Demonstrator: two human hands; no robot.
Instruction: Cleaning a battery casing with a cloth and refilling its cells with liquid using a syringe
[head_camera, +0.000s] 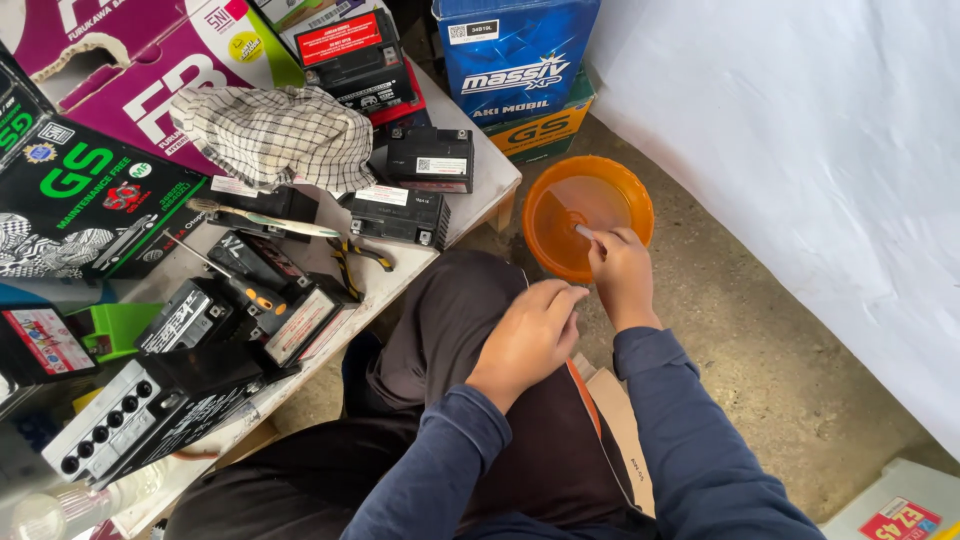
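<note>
The person sits by a low table (470, 205) crowded with small black batteries (400, 215), a checked cloth (275, 135) and a toothbrush (265, 218). The right hand (622, 275) reaches out over an orange bowl (588, 215) that sits on the concrete floor (780, 350) just past the knee, and its fingers are pinched shut around a small pale piece; I cannot tell what the piece is, only that its tip pokes out above the bowl's inside. The left hand (528, 335) rests on the dark trouser leg close behind, fingers curled loosely inward, and whether it holds anything is hidden from here.

The pinch looks slight, so the piece could slip and drop into the bowl or bounce onto the floor. The bowl seems light and stands free at the table's corner; a nudge from the wrist or knee could tip or slide it, and if liquid is in it, which I cannot make out, it would spill toward the cardboard boxes (515, 60). The batteries near the table edge could also be knocked off by an elbow.
</note>
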